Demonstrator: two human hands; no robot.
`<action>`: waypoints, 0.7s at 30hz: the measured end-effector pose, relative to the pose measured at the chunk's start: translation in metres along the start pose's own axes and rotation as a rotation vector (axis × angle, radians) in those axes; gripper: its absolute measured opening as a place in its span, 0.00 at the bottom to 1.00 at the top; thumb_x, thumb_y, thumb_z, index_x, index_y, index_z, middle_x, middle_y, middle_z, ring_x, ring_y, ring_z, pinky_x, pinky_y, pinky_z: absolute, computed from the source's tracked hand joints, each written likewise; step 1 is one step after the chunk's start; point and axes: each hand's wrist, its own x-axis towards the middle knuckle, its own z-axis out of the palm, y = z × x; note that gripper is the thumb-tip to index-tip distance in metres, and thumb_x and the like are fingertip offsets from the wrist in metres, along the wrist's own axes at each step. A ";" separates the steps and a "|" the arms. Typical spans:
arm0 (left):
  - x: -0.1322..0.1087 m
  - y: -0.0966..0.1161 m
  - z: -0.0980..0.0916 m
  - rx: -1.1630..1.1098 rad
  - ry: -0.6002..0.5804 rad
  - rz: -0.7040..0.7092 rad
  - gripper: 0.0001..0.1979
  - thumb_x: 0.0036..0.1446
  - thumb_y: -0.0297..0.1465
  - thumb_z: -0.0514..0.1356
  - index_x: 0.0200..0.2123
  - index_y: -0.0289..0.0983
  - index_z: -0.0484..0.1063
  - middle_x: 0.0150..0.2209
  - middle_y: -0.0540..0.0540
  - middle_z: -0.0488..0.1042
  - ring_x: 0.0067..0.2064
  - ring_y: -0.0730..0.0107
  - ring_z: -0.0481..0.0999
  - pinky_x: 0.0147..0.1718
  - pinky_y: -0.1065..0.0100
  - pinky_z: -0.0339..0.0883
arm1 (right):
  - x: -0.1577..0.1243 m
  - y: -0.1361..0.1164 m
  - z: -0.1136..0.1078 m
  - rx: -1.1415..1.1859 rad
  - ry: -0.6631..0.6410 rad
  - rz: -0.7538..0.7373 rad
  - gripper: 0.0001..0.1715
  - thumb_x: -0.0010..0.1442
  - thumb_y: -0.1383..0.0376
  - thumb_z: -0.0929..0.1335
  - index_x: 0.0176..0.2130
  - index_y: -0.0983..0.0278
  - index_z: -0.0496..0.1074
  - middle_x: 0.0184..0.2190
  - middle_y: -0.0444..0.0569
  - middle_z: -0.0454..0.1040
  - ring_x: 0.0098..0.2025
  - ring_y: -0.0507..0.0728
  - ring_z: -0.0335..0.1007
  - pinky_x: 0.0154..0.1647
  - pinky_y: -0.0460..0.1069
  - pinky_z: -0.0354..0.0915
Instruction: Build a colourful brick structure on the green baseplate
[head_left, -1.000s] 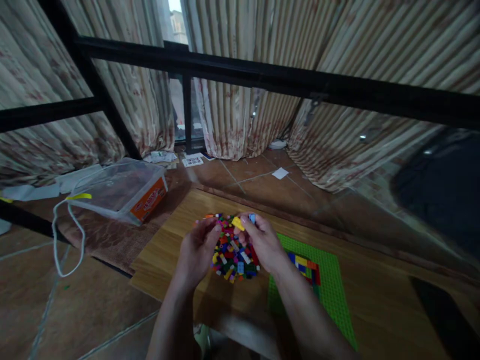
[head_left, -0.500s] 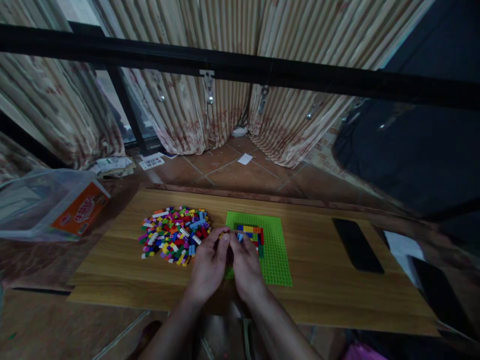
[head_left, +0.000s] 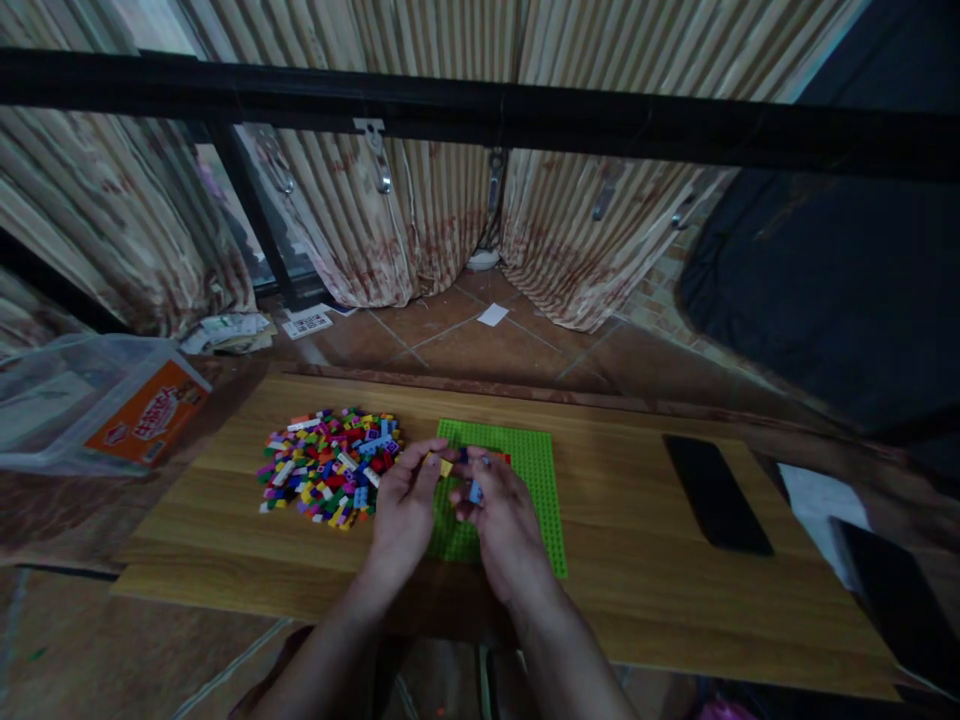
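Observation:
Between the thumb and fingers of my left hand (head_left: pixel 406 500) is a yellow toy brick (head_left: pixel 444 467). My right hand (head_left: pixel 504 510) pinches a light blue brick (head_left: pixel 476 491) a short way to the right of it. Both hands are over the green studded baseplate (head_left: pixel 536 490), with a small gap between them. Some bricks joined on the baseplate, a red one (head_left: pixel 507 458) among them, are mostly hidden behind my right hand. To the left of my left hand lies a heap of mixed coloured bricks (head_left: pixel 330 470).
The wooden table (head_left: pixel 615 600) carries a black flat device (head_left: pixel 716 495) at the right. Past it are a white paper (head_left: pixel 821 505) and another dark flat object (head_left: pixel 896 595). A clear plastic box (head_left: pixel 67 400) with an orange label stands left of the table.
My hands, which were together, have moved apart. The yellow brick and the light blue brick now show separately, one in each hand. The view has shifted slightly.

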 end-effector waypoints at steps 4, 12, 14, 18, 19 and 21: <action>0.005 0.002 -0.006 -0.126 0.082 -0.041 0.15 0.51 0.39 0.63 0.39 0.35 0.74 0.35 0.46 0.77 0.42 0.64 0.76 0.47 0.62 0.69 | 0.010 -0.011 -0.014 0.099 0.072 -0.069 0.18 0.52 0.57 0.70 0.41 0.62 0.69 0.35 0.50 0.78 0.28 0.53 0.72 0.28 0.49 0.69; 0.000 -0.002 -0.002 -0.044 0.008 -0.186 0.15 0.46 0.39 0.63 0.34 0.34 0.75 0.27 0.50 0.72 0.31 0.71 0.72 0.32 0.69 0.69 | 0.037 -0.035 -0.051 -0.060 0.210 -0.320 0.19 0.52 0.53 0.71 0.39 0.61 0.66 0.37 0.49 0.78 0.32 0.55 0.76 0.34 0.52 0.71; -0.002 -0.002 -0.002 -0.002 -0.017 -0.206 0.16 0.45 0.39 0.63 0.35 0.34 0.75 0.26 0.51 0.71 0.29 0.71 0.71 0.30 0.70 0.68 | 0.038 -0.041 -0.057 -0.160 0.232 -0.347 0.19 0.53 0.51 0.70 0.37 0.61 0.66 0.35 0.49 0.78 0.28 0.54 0.75 0.29 0.50 0.69; -0.001 -0.007 -0.005 0.110 -0.087 -0.206 0.15 0.46 0.39 0.63 0.35 0.35 0.75 0.25 0.52 0.71 0.28 0.71 0.71 0.30 0.70 0.67 | 0.038 -0.046 -0.064 -0.451 0.211 -0.371 0.16 0.55 0.53 0.69 0.36 0.62 0.70 0.31 0.47 0.77 0.23 0.52 0.71 0.22 0.46 0.63; 0.000 -0.010 -0.006 0.148 -0.103 -0.190 0.15 0.46 0.39 0.63 0.35 0.35 0.75 0.25 0.52 0.71 0.28 0.70 0.72 0.30 0.70 0.67 | 0.038 -0.044 -0.065 -0.542 0.187 -0.372 0.14 0.56 0.54 0.68 0.36 0.62 0.72 0.30 0.46 0.77 0.23 0.52 0.71 0.22 0.47 0.63; 0.002 -0.018 -0.007 0.221 -0.132 -0.149 0.15 0.48 0.39 0.62 0.37 0.36 0.76 0.25 0.51 0.73 0.28 0.69 0.73 0.30 0.69 0.67 | 0.039 -0.038 -0.066 -0.728 0.119 -0.371 0.11 0.58 0.58 0.67 0.37 0.62 0.74 0.30 0.46 0.76 0.24 0.53 0.71 0.26 0.48 0.64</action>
